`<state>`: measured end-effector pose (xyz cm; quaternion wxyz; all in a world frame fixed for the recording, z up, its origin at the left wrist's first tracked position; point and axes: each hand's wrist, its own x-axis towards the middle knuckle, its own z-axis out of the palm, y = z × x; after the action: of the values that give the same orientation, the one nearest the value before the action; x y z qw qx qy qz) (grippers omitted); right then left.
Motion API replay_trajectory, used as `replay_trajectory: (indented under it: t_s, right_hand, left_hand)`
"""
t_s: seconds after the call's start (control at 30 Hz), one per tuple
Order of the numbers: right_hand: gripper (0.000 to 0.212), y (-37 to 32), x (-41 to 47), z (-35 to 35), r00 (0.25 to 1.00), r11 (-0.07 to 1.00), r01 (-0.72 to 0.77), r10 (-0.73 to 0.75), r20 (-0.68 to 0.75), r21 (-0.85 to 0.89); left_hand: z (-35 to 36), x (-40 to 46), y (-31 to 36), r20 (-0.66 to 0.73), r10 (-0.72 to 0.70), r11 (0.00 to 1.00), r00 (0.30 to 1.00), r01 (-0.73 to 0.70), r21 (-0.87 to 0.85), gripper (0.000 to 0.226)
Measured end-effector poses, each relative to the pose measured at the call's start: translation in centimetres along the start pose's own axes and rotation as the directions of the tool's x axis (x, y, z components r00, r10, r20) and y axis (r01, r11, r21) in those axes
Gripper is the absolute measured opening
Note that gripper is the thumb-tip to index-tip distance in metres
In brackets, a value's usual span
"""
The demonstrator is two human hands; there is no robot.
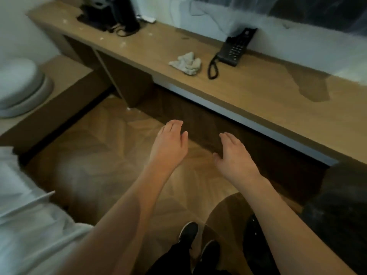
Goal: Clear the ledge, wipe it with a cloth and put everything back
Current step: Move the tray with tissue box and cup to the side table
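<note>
Head view: crumpled whitish cloth (186, 63) on wooden ledge (248, 90) (beside phone (234, 49)); left hand (168, 145), right hand (232, 155) empty, fingers relaxed.

A long wooden counter (258, 90) ran from the upper left of the frame to the right edge. Near its middle lay a crumpled pale cloth (186, 63), and just right of it, apart from it, sat a black phone (234, 49) with its coiled cord (212, 68) trailing toward the counter's front. At the upper left stood a dark machine (111, 14) with a cable beside it. In the centre, below the counter's edge and over the wooden floor (111, 147), the left hand (168, 145) and right hand (232, 155) hung with fingers straight, holding nothing. White bedding (29, 225) filled the lower left, and dark shoes (188, 233) showed at the bottom.
</note>
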<state>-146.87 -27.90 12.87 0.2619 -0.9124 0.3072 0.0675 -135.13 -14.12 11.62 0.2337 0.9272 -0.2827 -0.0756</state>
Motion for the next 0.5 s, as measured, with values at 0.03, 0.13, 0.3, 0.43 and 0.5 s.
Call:
replay_trajectory:
  t_s: [0.03,0.13,0.3,0.43,0.5]
  right_hand:
    - [0.073,-1.3,0.4,0.3,0.999,0.999,0.044,-0.044,0.029,0.0]
    - [0.072,-5.5,0.9,1.7,0.974,0.982,0.191,-0.188,0.125,-0.008]
    - [0.069,-12.9,1.2,5.3,0.886,0.912,0.41,-0.394,0.243,-0.019]
    - [0.068,-19.7,0.2,8.0,0.82,0.852,0.522,-0.486,0.302,-0.046]
    - [0.067,-22.9,-0.4,9.3,0.801,0.828,0.557,-0.516,0.304,-0.062]
  left_hand:
    - [-0.8,-0.6,-1.1,-0.027,-0.04,0.999,0.999,0.04,-0.003,0.044]
    - [-3.3,-2.6,-4.5,-0.107,-0.171,0.985,0.979,0.169,-0.034,0.043]
    - [-6.7,-6.2,-10.7,-0.246,-0.322,0.946,0.914,0.321,-0.046,0.042]
    - [-10.1,-8.9,-16.2,-0.34,-0.43,0.9,0.836,0.424,-0.095,0.042]
    - [-11.8,-10.1,-18.8,-0.379,-0.469,0.88,0.798,0.461,-0.117,0.042]
